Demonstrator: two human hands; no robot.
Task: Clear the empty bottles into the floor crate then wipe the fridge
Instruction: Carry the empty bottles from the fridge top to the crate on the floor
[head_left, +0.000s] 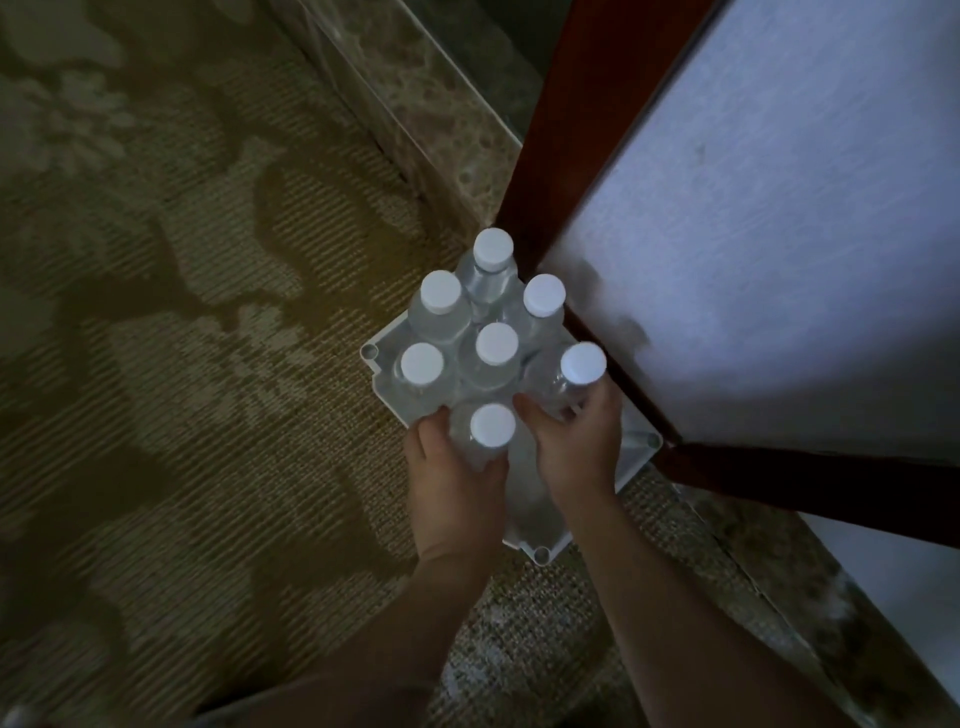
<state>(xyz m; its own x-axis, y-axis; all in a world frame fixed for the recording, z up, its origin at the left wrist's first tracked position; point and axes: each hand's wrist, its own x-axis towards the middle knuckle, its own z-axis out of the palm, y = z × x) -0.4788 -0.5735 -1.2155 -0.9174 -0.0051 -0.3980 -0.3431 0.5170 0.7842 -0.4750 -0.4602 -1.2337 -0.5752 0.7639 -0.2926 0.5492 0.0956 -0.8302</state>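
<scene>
A pale grey crate (382, 382) sits on the patterned carpet beside a white door. Several clear plastic bottles with white caps stand upright in it. My left hand (452, 483) grips the nearest bottle (492, 427) around its body. My right hand (579, 447) curls round the rightmost bottle (582, 366), just below its cap. Both bottles are upright over the crate's near half. Whether they rest on the crate floor is hidden by my hands.
A white fridge door (779, 234) with a dark red-brown wooden frame (550, 171) stands open right of the crate, almost touching it. A marble ledge (441, 114) runs along the far wall. Open carpet (182, 338) lies to the left.
</scene>
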